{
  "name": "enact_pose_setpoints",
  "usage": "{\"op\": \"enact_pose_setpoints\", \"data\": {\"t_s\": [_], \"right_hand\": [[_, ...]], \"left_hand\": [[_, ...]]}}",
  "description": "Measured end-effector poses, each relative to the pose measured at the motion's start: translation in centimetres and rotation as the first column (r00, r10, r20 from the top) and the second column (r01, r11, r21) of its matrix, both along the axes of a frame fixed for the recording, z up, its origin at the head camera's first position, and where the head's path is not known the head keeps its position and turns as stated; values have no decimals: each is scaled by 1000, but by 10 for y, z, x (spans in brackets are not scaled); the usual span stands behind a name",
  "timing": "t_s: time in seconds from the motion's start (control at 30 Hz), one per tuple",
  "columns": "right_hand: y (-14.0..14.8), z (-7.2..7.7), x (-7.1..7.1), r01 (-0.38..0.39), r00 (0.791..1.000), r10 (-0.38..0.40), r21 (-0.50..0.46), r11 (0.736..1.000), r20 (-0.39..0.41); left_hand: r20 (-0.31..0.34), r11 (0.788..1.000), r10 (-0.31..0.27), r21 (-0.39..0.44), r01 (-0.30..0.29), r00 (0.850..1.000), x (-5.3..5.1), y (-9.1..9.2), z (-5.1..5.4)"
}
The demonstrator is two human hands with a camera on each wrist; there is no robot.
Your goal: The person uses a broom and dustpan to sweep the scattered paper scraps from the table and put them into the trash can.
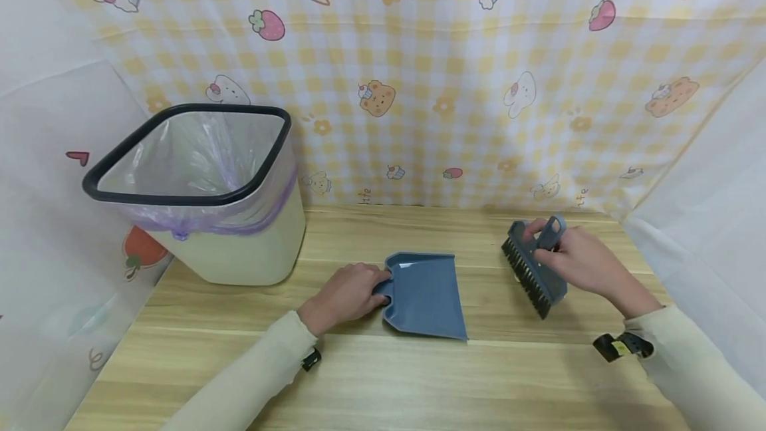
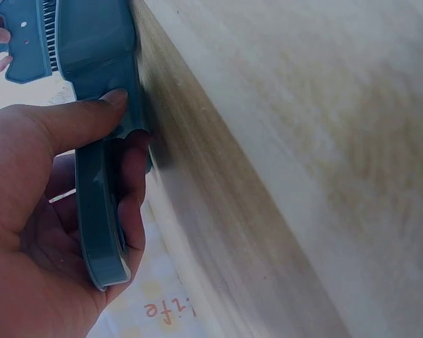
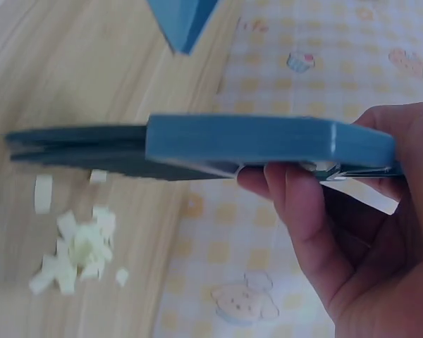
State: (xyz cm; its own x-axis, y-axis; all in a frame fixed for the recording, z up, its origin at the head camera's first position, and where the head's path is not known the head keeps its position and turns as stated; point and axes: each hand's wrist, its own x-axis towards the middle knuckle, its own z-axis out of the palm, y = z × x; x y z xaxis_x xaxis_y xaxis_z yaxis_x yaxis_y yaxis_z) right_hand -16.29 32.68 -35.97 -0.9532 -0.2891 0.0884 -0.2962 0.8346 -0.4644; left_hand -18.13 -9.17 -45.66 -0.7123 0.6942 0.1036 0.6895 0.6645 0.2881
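Observation:
My left hand (image 1: 350, 292) grips the handle of a blue-grey dustpan (image 1: 426, 294), which lies on the wooden table with its wide edge facing right. In the left wrist view the thumb lies along the top of the dustpan (image 2: 99, 46) and the fingers curl round its handle. My right hand (image 1: 577, 258) holds a matching hand brush (image 1: 538, 268) by its handle, tilted, its dark bristles turned toward the dustpan. A small heap of pale scraps (image 3: 81, 246) lies beside the brush (image 3: 247, 139) in the right wrist view; the brush mostly hides it in the head view.
A cream bin (image 1: 257, 251) with a black rim and a clear, purple-tied liner stands at the table's back left. Behind the wooden table (image 1: 383, 384) hangs a yellow checked cloth (image 1: 443, 52). White sheeting covers both sides.

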Motion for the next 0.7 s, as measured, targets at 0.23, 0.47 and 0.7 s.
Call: {"op": "enact_pose_setpoints", "data": {"t_s": [0.23,0.47,0.7], "right_hand": [[19,1,1,25,1000,-24,89,996,-13],[26,-2,0,27,999,-24,129,991,-22],[18,-8,1,-30,997,42,154,988,-71]], "left_hand": [[-6,1000,-5,1,5,1000,0,0,0],[-6,1000,-4,-2,4,1000,1,0,1],[3,1000,0,-7,0,1000,1,0,1]]}}
